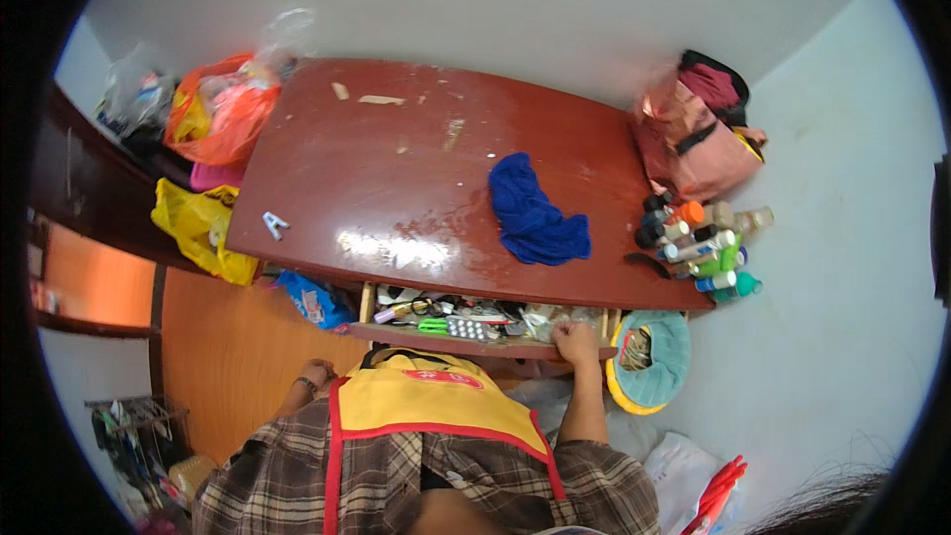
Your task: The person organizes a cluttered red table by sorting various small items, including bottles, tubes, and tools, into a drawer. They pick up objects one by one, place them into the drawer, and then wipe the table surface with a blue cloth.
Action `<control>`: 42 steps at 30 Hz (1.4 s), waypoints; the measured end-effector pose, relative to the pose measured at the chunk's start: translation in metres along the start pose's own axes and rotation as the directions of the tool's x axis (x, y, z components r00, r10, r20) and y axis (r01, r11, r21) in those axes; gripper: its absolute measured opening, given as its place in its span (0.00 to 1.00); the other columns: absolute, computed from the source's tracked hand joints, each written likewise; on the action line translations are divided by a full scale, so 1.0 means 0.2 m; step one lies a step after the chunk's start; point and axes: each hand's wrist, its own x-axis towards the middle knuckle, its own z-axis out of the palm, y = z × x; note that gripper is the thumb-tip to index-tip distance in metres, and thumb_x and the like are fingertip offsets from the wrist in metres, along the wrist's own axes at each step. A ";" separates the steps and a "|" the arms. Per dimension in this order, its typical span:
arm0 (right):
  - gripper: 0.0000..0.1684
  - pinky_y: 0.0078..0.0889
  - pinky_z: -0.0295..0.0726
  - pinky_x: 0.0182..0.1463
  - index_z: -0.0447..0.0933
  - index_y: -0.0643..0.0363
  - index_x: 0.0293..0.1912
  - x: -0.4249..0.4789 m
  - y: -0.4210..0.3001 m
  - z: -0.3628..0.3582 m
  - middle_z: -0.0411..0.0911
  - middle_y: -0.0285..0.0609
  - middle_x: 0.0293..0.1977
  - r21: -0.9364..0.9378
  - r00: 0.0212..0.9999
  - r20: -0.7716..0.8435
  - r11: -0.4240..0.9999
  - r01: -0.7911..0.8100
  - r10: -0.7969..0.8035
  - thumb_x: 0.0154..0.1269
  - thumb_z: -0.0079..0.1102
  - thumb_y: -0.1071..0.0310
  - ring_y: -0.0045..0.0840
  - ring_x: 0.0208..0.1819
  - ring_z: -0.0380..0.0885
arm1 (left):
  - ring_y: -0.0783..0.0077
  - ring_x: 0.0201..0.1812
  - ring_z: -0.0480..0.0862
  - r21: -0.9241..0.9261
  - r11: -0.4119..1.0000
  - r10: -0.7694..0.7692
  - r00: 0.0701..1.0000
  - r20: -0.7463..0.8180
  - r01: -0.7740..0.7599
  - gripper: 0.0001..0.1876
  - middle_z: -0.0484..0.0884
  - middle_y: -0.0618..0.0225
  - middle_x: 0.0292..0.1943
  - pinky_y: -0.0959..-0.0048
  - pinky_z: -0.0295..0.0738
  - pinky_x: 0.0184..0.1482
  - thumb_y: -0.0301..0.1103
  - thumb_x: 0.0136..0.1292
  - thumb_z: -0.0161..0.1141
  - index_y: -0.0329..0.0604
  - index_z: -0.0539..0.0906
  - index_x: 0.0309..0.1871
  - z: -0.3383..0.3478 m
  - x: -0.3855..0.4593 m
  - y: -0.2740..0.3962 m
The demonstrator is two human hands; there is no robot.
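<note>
My right hand (576,342) grips the top edge of the front of a pulled-out wooden drawer (475,347), at its right part. Inside the drawer lie a blister pack of pills (467,328), a bright green item (433,325), dark-rimmed round loops and many small things. My left hand (318,371) hangs beside my body, left of the drawer, with its fingers curled; whether it holds something does not show. On the reddish-brown desk top (371,178) above the drawer lie a crumpled blue cloth (535,219) and a white letter A (275,225). Wet streaks shine near the cloth.
Bottles and jars (698,238) crowd the desk's right end, below a pink bag (698,148). Orange (223,111) and yellow (200,230) plastic bags stand at the left. A yellow-rimmed basket with a teal lining (665,379) is right of the drawer. A blue bag (312,301) hangs left of it.
</note>
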 end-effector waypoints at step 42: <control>0.11 0.24 0.82 0.29 0.74 0.63 0.47 0.17 -0.48 0.41 0.78 0.43 0.33 0.799 0.877 0.476 0.449 -0.400 -0.065 0.67 0.52 0.70 0.24 0.28 0.78 | 0.69 0.29 0.81 0.186 0.970 0.183 0.976 -0.120 -0.159 0.06 0.83 0.64 0.27 0.69 0.76 0.31 0.31 0.54 0.58 0.41 0.82 0.32 0.08 -0.14 -0.14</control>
